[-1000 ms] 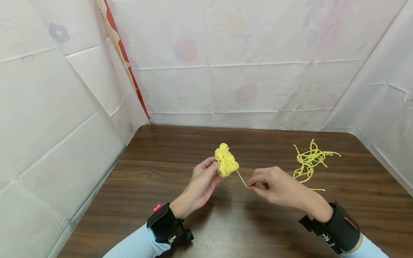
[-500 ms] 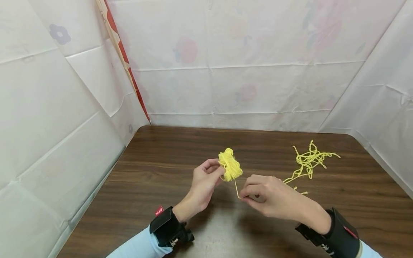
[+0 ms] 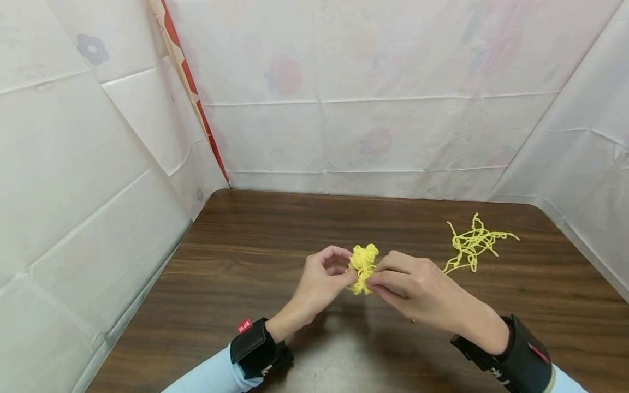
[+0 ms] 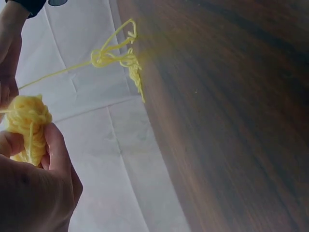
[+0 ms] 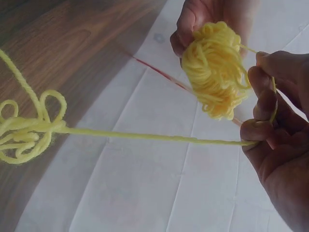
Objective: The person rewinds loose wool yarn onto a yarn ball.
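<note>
My left hand (image 3: pixel 319 284) grips a small bundle of wound yellow yarn (image 3: pixel 362 262) between thumb and fingers, held up over the table. Close at its right side, my right hand (image 3: pixel 417 286) pinches the strand that comes off the bundle. In the right wrist view the yarn strand (image 5: pixel 169 138) passes through the curled right fingers (image 5: pixel 263 104) and runs taut back to a loose tangle of yellow yarn (image 5: pixel 29 128). That same tangle of yarn (image 3: pixel 474 240) lies on the table at the right in the head view. The left thumb hides part of the bundle.
The brown wood-grain table (image 3: pixel 275 218) has rounded far corners. White plastic sheeting (image 3: pixel 393 136) hangs behind it and at both sides, with a red-edged strip (image 3: pixel 196 98) down the back left corner. Each wrist wears a black camera band (image 3: pixel 255 349).
The bundle has moved right and toward me and is turned in the left hand. My right hand, first apart below with a short strand drawn out, has come up against the bundle.
</note>
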Demonstrator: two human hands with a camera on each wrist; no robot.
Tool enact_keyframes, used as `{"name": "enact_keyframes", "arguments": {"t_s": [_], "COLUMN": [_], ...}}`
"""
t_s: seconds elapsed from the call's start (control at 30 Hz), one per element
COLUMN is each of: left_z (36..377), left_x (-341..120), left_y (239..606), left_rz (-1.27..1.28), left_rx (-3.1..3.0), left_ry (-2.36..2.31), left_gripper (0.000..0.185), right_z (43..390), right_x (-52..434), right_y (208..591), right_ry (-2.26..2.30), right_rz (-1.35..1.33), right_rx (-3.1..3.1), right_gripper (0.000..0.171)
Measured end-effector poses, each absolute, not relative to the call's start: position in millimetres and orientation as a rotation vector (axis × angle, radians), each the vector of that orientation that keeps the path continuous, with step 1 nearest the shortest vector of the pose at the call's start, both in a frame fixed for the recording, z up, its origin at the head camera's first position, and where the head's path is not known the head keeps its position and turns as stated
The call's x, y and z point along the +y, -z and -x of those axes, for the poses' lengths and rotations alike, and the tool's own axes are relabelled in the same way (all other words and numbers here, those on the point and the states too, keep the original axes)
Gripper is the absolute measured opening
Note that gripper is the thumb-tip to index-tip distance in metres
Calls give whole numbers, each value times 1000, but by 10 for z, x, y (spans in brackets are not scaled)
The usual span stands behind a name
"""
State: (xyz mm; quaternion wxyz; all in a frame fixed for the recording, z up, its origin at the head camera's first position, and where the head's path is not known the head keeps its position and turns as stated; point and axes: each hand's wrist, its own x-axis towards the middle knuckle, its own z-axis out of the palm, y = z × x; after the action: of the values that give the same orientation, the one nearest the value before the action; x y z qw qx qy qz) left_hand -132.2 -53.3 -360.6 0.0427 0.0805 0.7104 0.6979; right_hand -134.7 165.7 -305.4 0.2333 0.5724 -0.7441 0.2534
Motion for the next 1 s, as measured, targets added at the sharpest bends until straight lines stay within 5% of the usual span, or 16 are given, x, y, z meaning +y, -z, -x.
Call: {"name": "enact_keyframes", "arguments": {"t_s": [1.0], "left_z": [1275], "left_x": [-534], "left_y": [3573], "left_rz": [-532], "left_rx": [2139], "left_ry": [-1894], "left_gripper": [29], "right_z": [1634], "right_x": [1801], "right_y": [2938], "right_ry": [-838], "right_rz": [-1285], "right_rx": [-1890], "right_gripper": [26]}}
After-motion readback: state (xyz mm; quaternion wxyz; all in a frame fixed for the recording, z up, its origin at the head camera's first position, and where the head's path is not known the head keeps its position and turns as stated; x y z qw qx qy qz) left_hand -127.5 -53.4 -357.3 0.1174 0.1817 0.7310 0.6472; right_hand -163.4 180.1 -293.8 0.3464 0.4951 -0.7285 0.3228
